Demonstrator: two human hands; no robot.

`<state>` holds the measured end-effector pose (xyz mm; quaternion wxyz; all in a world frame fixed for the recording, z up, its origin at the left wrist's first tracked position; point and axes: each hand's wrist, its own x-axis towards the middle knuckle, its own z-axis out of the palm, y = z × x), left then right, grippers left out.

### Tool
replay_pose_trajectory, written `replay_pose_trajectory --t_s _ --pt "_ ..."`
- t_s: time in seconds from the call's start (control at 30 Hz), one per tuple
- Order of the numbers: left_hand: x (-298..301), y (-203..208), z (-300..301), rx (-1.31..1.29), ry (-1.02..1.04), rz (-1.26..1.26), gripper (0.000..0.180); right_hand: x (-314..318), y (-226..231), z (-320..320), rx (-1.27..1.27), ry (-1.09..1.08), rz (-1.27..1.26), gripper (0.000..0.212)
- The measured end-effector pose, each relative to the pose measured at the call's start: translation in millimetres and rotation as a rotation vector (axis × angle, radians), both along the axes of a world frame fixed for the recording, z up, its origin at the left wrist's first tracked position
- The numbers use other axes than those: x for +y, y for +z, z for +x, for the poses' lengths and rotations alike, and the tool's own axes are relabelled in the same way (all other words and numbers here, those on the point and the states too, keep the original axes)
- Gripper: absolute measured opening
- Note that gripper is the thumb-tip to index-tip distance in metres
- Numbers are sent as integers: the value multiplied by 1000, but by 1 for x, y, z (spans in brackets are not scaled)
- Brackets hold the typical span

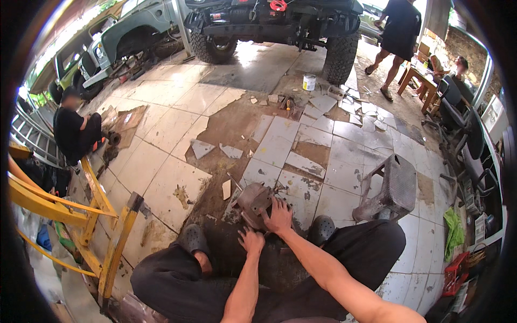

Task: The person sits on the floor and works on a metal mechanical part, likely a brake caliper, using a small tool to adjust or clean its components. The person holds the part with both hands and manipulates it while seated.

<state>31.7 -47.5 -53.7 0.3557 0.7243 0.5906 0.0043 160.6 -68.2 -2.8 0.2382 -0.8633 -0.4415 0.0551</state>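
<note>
A grey-brown cast-metal housing [255,198] with bolt holes and a rounded top sits on the dirty floor between my feet. My right hand [279,217] lies over its right side, thumb toward the middle and fingers bent over the far edge, gripping it. At the near edge is my left hand [251,240], its fingers spread and the tips at or touching the metal. A thin rod sticks out at the housing's far left, and small fittings show at its right. The underside is hidden.
Broken tiles [323,103] and bare soil lie ahead. A worn step stool [396,185] stands at right, a yellow metal frame [116,250] at left. Beyond are a white can [309,82] and a raised vehicle [269,27]. One person [75,129] sits at left; another [401,29] stands at back right.
</note>
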Motion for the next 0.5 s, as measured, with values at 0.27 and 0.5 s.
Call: replay_pose_trajectory --t_s 0.27,0.5 --pt "-2 -1 -4 -92 36 60 62 2 7 -3 -2 -1 -48 80" --pt "-12 1 -5 -65 42 61 56 -1 6 0 25 6 -111 82"
